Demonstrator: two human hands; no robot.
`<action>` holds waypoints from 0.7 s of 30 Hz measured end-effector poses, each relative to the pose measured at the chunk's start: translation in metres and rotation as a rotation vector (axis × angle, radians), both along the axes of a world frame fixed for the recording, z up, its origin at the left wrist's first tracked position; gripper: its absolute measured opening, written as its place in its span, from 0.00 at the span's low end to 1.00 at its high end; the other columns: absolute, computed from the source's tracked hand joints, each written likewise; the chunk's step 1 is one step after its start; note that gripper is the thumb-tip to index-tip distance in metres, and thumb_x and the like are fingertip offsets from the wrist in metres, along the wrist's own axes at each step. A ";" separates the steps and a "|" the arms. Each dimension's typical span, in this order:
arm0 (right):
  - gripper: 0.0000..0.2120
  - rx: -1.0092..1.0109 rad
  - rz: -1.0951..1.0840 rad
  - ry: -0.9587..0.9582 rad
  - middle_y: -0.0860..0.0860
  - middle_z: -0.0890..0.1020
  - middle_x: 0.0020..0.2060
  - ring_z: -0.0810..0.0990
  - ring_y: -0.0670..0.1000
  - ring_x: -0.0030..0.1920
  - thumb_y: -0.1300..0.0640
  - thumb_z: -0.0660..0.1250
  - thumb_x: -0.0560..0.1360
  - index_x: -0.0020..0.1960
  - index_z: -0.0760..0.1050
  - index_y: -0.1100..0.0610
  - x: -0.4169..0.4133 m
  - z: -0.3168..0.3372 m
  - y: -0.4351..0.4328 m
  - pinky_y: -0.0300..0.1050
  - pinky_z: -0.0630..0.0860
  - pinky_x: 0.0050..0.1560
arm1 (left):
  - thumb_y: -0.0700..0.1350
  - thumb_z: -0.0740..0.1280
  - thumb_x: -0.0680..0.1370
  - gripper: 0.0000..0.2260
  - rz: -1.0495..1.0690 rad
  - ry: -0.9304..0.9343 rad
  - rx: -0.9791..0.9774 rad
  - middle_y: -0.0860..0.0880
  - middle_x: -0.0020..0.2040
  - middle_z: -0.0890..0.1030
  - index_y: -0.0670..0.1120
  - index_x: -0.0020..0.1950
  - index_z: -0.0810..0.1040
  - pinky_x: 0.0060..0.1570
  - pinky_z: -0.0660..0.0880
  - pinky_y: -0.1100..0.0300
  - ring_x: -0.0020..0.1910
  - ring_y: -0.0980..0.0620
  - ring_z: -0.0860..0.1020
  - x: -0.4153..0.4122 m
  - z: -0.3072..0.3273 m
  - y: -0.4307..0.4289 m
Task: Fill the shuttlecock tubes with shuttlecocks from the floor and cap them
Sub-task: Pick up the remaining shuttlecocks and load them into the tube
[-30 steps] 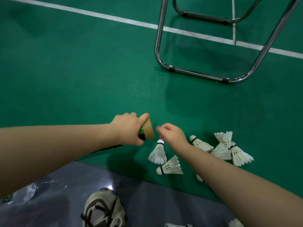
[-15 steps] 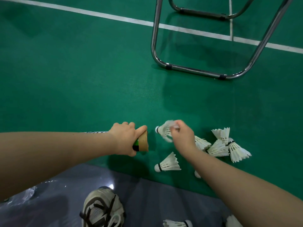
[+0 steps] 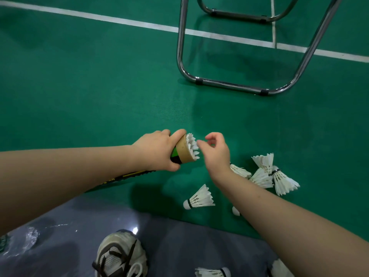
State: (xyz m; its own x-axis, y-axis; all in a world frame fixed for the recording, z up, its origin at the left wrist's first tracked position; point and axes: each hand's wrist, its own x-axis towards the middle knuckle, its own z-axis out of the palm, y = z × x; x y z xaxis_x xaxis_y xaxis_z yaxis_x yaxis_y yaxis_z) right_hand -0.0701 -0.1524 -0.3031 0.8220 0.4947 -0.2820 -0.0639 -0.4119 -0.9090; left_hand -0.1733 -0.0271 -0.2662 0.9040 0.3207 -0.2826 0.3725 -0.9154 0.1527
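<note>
A: Left hand (image 3: 157, 151)?
B: Gripping tube (image 3: 184, 151), mouth toward 3 o'clock, shuttlecock (image 3: 192, 145) feathers poking out.
A: Right hand (image 3: 216, 151)?
B: Loosely open, holding nothing, fingertips at the feathers. Loose shuttlecocks (image 3: 265, 174) at its 4 o'clock, on the floor (image 3: 99, 86).

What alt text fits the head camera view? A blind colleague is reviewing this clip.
A person's left hand holds a cardboard shuttlecock tube with white feathers sticking out of its mouth, while the open right hand hovers just beside them. More shuttlecocks lie on the green court floor, near a metal chair frame.
</note>
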 end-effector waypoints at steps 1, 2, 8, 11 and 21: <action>0.06 0.099 -0.047 0.024 0.46 0.72 0.34 0.69 0.45 0.36 0.64 0.65 0.72 0.41 0.71 0.55 0.002 0.003 -0.002 0.40 0.64 0.40 | 0.60 0.70 0.66 0.36 0.006 -0.001 0.001 0.46 0.51 0.74 0.54 0.70 0.57 0.46 0.76 0.52 0.50 0.44 0.76 0.000 0.000 0.001; 0.08 0.170 -0.051 0.061 0.47 0.73 0.32 0.70 0.46 0.34 0.66 0.63 0.71 0.37 0.72 0.54 0.003 0.007 -0.004 0.40 0.67 0.39 | 0.60 0.70 0.66 0.36 0.011 0.000 0.005 0.46 0.51 0.74 0.54 0.70 0.57 0.45 0.76 0.52 0.50 0.44 0.76 0.000 0.000 0.001; 0.14 0.138 0.458 0.253 0.52 0.74 0.30 0.69 0.47 0.33 0.63 0.54 0.55 0.36 0.75 0.62 -0.009 0.009 -0.003 0.41 0.66 0.35 | 0.60 0.69 0.67 0.38 -0.004 -0.004 0.050 0.45 0.53 0.74 0.53 0.72 0.55 0.46 0.74 0.53 0.52 0.43 0.75 0.005 0.001 -0.002; 0.07 -0.113 0.666 0.296 0.49 0.64 0.26 0.59 0.47 0.28 0.64 0.53 0.50 0.29 0.61 0.60 -0.011 0.022 0.002 0.38 0.56 0.27 | 0.61 0.68 0.67 0.39 -0.080 0.020 0.096 0.45 0.53 0.73 0.53 0.72 0.55 0.46 0.74 0.52 0.53 0.43 0.75 0.005 0.000 -0.008; 0.10 0.138 0.114 0.189 0.47 0.72 0.30 0.69 0.48 0.35 0.55 0.64 0.72 0.32 0.70 0.53 -0.009 0.010 -0.009 0.41 0.65 0.37 | 0.60 0.68 0.67 0.36 -0.032 0.045 0.083 0.44 0.52 0.74 0.52 0.70 0.57 0.45 0.75 0.51 0.51 0.41 0.75 0.012 0.001 -0.016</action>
State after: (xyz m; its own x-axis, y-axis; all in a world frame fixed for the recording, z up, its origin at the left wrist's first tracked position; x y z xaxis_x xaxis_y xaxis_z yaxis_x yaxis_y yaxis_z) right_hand -0.0793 -0.1615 -0.2927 0.6975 0.6260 -0.3488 -0.1984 -0.2990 -0.9334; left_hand -0.1613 -0.0428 -0.2649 0.9013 0.3158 -0.2965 0.3475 -0.9358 0.0596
